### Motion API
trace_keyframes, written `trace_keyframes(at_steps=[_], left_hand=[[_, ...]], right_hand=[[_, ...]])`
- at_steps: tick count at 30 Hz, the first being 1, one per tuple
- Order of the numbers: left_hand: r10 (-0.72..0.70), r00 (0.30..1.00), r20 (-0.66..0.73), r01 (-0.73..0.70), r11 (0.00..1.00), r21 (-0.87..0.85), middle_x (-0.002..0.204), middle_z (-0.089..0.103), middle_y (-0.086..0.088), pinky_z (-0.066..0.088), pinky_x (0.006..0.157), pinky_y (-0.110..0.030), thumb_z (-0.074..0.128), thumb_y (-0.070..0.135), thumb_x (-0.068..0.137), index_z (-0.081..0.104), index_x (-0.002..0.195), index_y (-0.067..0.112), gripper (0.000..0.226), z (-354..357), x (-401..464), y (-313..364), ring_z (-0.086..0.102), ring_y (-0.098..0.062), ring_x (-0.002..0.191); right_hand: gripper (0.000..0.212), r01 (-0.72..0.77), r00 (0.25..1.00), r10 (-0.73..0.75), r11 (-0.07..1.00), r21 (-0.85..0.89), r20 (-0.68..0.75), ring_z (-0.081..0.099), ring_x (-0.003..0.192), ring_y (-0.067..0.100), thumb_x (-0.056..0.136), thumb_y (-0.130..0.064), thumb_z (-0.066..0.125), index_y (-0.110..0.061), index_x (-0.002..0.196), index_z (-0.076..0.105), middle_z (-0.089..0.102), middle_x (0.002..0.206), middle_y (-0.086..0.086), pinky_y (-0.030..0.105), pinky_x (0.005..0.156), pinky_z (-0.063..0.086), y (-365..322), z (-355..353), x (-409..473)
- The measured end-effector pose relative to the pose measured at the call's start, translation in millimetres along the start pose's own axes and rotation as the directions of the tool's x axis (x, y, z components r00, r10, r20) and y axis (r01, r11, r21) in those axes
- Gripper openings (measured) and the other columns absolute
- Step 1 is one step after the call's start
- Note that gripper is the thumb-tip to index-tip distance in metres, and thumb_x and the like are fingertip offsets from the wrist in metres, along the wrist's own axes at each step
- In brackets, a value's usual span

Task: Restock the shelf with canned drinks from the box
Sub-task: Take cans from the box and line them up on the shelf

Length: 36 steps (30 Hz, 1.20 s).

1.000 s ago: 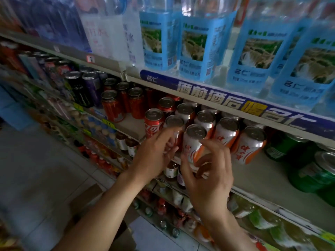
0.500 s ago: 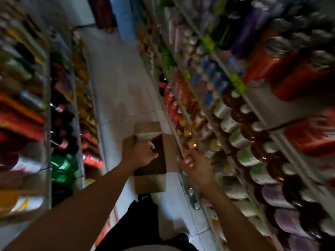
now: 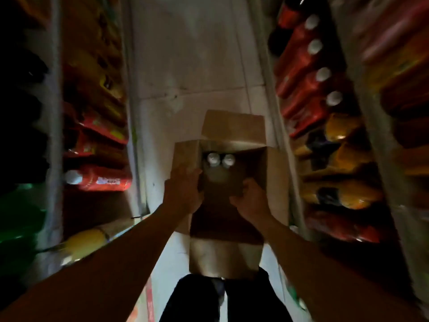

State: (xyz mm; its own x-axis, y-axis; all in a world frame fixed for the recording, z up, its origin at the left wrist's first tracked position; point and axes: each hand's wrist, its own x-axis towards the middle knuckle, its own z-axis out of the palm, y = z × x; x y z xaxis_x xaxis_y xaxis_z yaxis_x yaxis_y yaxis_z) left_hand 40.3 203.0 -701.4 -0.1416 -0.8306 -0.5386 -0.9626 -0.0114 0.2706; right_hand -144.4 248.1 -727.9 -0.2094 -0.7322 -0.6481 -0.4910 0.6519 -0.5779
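Both hands now down in box (image 3: 276,182), 2 cans (image 3: 220,159) left

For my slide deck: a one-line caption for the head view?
Both hands, left hand and right hand, reach into open brown cardboard box holding two silver-topped cans.

The pale tiled floor (image 3: 185,66) carries an open cardboard box (image 3: 276,182), standing between two shelves (image 3: 362,159) full of bottles (image 3: 301,73).
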Motion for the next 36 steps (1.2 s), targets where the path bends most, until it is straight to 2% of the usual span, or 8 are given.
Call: trace_keyframes(at_steps=[5, 8, 13, 18, 23, 27, 32, 36], left_hand=[[0.112, 0.993, -0.049, -0.113, 0.993, -0.035, 0.16, 0.012, -0.011, 0.032, 0.113, -0.053, 0.06, 0.054, 0.085, 0.016, 0.15, 0.037, 0.081, 105, 93, -51, 0.017, -0.037, 0.145], [0.134, 0.977, -0.163, -0.183, 0.923, -0.337, 0.155, 0.022, -0.012, 0.042, 0.109, -0.047, 0.058, 0.018, 0.092, 0.04, 0.142, 0.03, 0.054, 146, 110, -63, 0.037, -0.035, 0.136], [0.116, 0.938, -0.328, -0.251, 0.878, -0.408, 0.15, 0.028, -0.003, 0.052, 0.097, -0.046, 0.05, 0.003, 0.092, 0.041, 0.134, 0.039, 0.057, 166, 118, -66, 0.049, -0.027, 0.126], [0.095, 0.939, -0.331, -0.227, 0.894, -0.386, 0.151, 0.027, -0.001, 0.053, 0.093, -0.049, 0.048, 0.009, 0.092, 0.041, 0.137, 0.038, 0.053, 166, 120, -66, 0.051, -0.027, 0.125], [0.073, 0.978, -0.197, -0.133, 0.941, -0.311, 0.157, 0.016, -0.007, 0.045, 0.105, -0.05, 0.057, 0.019, 0.092, 0.03, 0.145, 0.039, 0.062, 163, 121, -73, 0.037, -0.035, 0.136], [0.121, 0.993, 0.007, -0.117, 0.977, -0.18, 0.163, -0.008, -0.009, 0.011, 0.12, -0.054, 0.081, 0.05, 0.067, -0.003, 0.152, 0.045, 0.12, 114, 93, -50, -0.008, -0.037, 0.149], [0.433, 0.901, -0.032, -0.342, 0.662, -0.666, 0.139, 0.051, 0.009, 0.042, 0.109, -0.036, 0.094, 0.029, 0.051, 0.039, 0.14, 0.029, 0.104, -5, 3, 53, 0.049, -0.007, 0.13], [0.447, 0.888, -0.111, -0.396, 0.62, -0.678, 0.103, 0.068, 0.009, 0.056, 0.085, -0.035, 0.088, 0.022, 0.056, 0.055, 0.109, 0.024, 0.063, -121, -90, 135, 0.067, -0.006, 0.096]], right_hand=[[0.06, 0.039, 0.995, -0.041, 0.999, -0.024, -0.09, 0.055, 0.124, 0.034, 0.077, -0.025, 0.08, -0.003, 0.128, 0.057, 0.061, 0.13, 0.02, 0.038, 0.101, 0.043, 43, 68, 150], [0.078, 0.006, 0.995, -0.011, 0.999, -0.047, -0.1, 0.047, 0.134, 0.028, 0.076, -0.037, 0.08, -0.01, 0.141, 0.047, 0.051, 0.144, 0.013, 0.032, 0.109, 0.035, 65, 96, 221], [0.052, -0.041, 0.999, 0.04, 0.998, -0.049, -0.015, 0.049, 0.132, 0.026, 0.086, -0.027, 0.073, -0.012, 0.134, 0.057, 0.054, 0.141, 0.01, 0.027, 0.106, 0.034, 92, 136, 285], [0.056, -0.062, 0.969, 0.068, 0.998, 0.033, -0.238, 0.057, 0.124, 0.027, 0.075, -0.032, 0.08, -0.008, 0.123, 0.064, 0.063, 0.13, 0.014, 0.032, 0.103, 0.043, 97, 147, 280], [0.051, -0.015, 0.962, 0.015, 1.0, 0.002, -0.274, 0.07, 0.09, 0.014, 0.065, -0.048, 0.082, -0.014, 0.102, 0.076, 0.075, 0.099, 0.005, 0.014, 0.065, 0.043, 80, 115, 216], [0.033, 0.046, 0.975, 0.0, 0.978, 0.203, -0.224, 0.072, 0.064, 0.015, 0.057, -0.054, 0.08, -0.025, 0.071, 0.073, 0.075, 0.073, -0.002, 0.042, 0.062, 0.062, 31, 39, 112], [0.02, 0.098, 0.964, -0.026, 0.96, 0.261, -0.264, 0.072, 0.059, 0.015, 0.064, -0.04, 0.086, -0.026, 0.061, 0.072, 0.073, 0.063, -0.001, 0.046, 0.058, 0.061, -56, -80, -47], [0.04, 0.14, 0.943, -0.047, 0.954, 0.265, -0.329, 0.073, 0.065, 0.013, 0.056, -0.058, 0.077, -0.026, 0.08, 0.076, 0.074, 0.068, -0.005, 0.047, 0.065, 0.062, -125, -179, -181]])
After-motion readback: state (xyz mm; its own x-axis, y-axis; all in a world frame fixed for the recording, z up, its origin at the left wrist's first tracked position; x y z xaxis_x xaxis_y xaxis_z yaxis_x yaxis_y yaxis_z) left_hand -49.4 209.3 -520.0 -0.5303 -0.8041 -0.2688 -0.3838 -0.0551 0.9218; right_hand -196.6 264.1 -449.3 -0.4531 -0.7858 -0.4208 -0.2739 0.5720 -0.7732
